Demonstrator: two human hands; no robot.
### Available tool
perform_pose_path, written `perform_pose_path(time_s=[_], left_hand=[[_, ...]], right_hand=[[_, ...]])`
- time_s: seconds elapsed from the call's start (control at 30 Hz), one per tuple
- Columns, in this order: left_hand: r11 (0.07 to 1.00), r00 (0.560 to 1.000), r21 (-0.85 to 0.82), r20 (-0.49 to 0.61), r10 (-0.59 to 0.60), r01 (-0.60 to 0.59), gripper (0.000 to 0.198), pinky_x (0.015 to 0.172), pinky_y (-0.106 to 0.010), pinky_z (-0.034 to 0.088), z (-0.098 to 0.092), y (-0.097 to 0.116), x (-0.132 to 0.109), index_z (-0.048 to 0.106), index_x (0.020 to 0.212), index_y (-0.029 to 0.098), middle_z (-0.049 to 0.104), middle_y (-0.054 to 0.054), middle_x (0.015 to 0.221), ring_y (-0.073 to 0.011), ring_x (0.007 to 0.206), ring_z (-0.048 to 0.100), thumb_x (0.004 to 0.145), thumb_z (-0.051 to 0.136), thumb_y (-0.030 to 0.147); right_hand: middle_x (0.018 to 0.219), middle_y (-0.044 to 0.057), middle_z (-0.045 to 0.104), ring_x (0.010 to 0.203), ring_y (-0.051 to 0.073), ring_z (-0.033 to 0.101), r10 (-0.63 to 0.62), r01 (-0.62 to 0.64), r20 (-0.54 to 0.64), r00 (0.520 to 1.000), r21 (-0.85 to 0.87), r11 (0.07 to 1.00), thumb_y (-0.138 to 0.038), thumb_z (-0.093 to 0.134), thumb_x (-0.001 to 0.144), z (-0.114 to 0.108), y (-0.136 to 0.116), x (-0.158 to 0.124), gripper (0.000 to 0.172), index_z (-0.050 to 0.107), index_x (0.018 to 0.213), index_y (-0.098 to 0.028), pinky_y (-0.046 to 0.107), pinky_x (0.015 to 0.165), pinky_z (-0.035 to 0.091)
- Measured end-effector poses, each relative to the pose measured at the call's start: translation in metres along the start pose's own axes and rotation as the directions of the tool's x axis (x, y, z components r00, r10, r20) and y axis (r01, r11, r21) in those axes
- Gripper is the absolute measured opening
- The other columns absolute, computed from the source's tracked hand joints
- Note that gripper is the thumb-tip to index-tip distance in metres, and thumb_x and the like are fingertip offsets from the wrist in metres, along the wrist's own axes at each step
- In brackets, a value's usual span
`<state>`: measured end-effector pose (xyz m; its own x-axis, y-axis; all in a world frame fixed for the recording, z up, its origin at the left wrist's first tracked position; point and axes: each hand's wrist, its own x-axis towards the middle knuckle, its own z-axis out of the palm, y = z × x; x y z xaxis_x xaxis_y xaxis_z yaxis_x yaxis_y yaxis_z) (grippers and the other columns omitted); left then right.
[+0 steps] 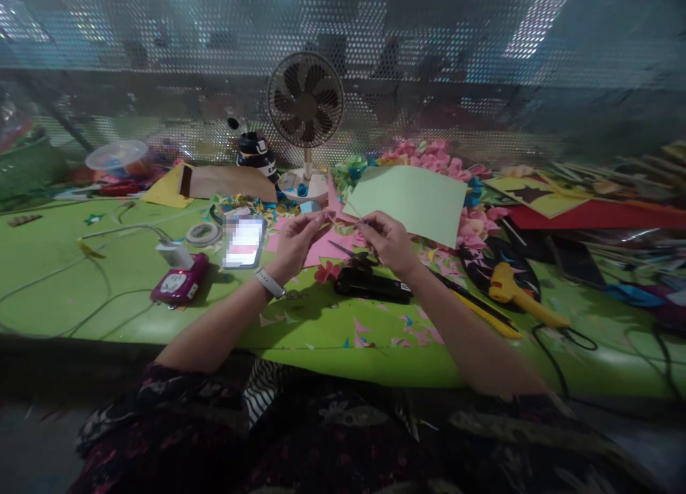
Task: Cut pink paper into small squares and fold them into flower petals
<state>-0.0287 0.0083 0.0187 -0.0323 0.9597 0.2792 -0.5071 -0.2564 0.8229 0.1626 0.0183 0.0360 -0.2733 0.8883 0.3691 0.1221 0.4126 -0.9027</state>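
Over the middle of the table my left hand [294, 242] is closed in a pinch, with a small pale pink bit at its fingertips, too small to name. My right hand [390, 242] pinches a thin stick-like piece [351, 206] that points up and left. The two hands are a short way apart. Beneath them lie pink paper [326, 249], dark-handled scissors [360, 258] and a black stapler [372, 287]. A pink paper flower [326, 272] rests left of the stapler. Behind my right hand is a light green sheet [410, 199].
A lit phone [244, 242], a tape roll [204, 234] and a purple power adapter [182, 279] with cables lie left. On the right are a yellow cutter [485, 312] and a yellow glue gun [522, 297]. A fan [306, 104] stands behind; pink paper flowers [429, 158] are heaped beside it.
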Motion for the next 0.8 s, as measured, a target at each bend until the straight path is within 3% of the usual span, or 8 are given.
perform_pose_path(time_s=[0.1, 0.2, 0.33, 0.43, 0.53, 0.67, 0.8], left_hand=[[1.000, 0.998, 0.013, 0.049, -0.025, 0.024, 0.023, 0.100, -0.035, 0.053, 0.001, 0.001, -0.003, 0.078, 0.076, 0.021, 0.078, -0.003, 0.103, -0.0156, 0.097, 0.071, 0.069, 0.089, 0.040], [0.999, 0.994, 0.033, 0.107, -0.036, 0.033, 0.021, 0.098, -0.033, 0.053, 0.004, 0.002, -0.006, 0.077, 0.075, 0.021, 0.077, -0.004, 0.110, -0.0160, 0.099, 0.070, 0.072, 0.087, 0.039], [0.998, 0.984, 0.040, 0.168, -0.060, 0.054, 0.022, 0.094, -0.032, 0.053, 0.003, 0.001, -0.008, 0.077, 0.075, 0.020, 0.077, -0.006, 0.110, -0.0189, 0.102, 0.070, 0.072, 0.087, 0.039], [0.996, 0.972, 0.038, 0.218, -0.089, 0.083, 0.021, 0.094, -0.032, 0.053, 0.001, -0.003, -0.006, 0.078, 0.078, 0.020, 0.077, -0.007, 0.108, -0.0204, 0.106, 0.069, 0.073, 0.086, 0.039], [0.991, 0.972, 0.012, 0.191, -0.135, 0.135, 0.029, 0.099, -0.037, 0.052, -0.001, -0.005, -0.005, 0.079, 0.086, 0.020, 0.077, -0.007, 0.104, -0.0213, 0.106, 0.069, 0.075, 0.083, 0.046], [0.981, 0.974, 0.062, 0.119, -0.190, 0.184, 0.032, 0.098, -0.040, 0.054, 0.002, -0.005, -0.009, 0.078, 0.088, 0.018, 0.078, -0.007, 0.097, -0.0212, 0.097, 0.072, 0.075, 0.082, 0.048], [0.967, 0.955, 0.153, 0.185, -0.232, 0.205, 0.034, 0.094, -0.039, 0.056, 0.007, -0.005, -0.016, 0.079, 0.094, 0.018, 0.078, -0.006, 0.098, -0.0194, 0.089, 0.073, 0.069, 0.088, 0.039]], right_hand=[[0.048, -0.010, 0.039, 0.040, 0.006, 0.030, 0.096, -0.098, 0.019, 0.995, 0.173, 0.980, -0.060, 0.076, 0.075, 0.000, -0.006, 0.000, 0.043, 0.059, 0.079, -0.021, 0.023, 0.039, 0.022], [0.043, -0.012, 0.036, 0.038, 0.005, 0.025, 0.167, -0.196, 0.133, 0.977, 0.260, 0.946, -0.061, 0.077, 0.073, 0.002, -0.013, -0.003, 0.047, 0.066, 0.084, -0.017, 0.022, 0.037, 0.017], [0.043, -0.011, 0.041, 0.036, 0.004, 0.027, 0.220, -0.309, 0.297, 0.929, 0.297, 0.904, -0.058, 0.083, 0.069, 0.006, -0.016, -0.008, 0.046, 0.067, 0.080, -0.016, 0.022, 0.036, 0.016], [0.045, -0.010, 0.046, 0.036, 0.003, 0.030, 0.220, -0.328, 0.323, 0.920, 0.330, 0.885, -0.049, 0.087, 0.065, 0.009, -0.017, -0.011, 0.040, 0.065, 0.073, -0.017, 0.021, 0.036, 0.017], [0.046, -0.010, 0.046, 0.036, 0.003, 0.031, 0.250, -0.340, 0.263, 0.932, 0.392, 0.855, -0.046, 0.087, 0.065, 0.012, -0.016, -0.011, 0.036, 0.065, 0.072, -0.018, 0.020, 0.036, 0.019], [0.045, -0.011, 0.045, 0.035, 0.003, 0.029, 0.333, -0.335, 0.093, 0.938, 0.489, 0.806, -0.046, 0.091, 0.057, 0.015, -0.015, -0.008, 0.041, 0.064, 0.073, -0.020, 0.020, 0.035, 0.018], [0.044, -0.011, 0.046, 0.037, 0.003, 0.030, 0.375, -0.323, 0.002, 0.927, 0.512, 0.796, -0.044, 0.092, 0.052, 0.016, -0.014, -0.005, 0.041, 0.066, 0.073, -0.019, 0.020, 0.036, 0.018]])
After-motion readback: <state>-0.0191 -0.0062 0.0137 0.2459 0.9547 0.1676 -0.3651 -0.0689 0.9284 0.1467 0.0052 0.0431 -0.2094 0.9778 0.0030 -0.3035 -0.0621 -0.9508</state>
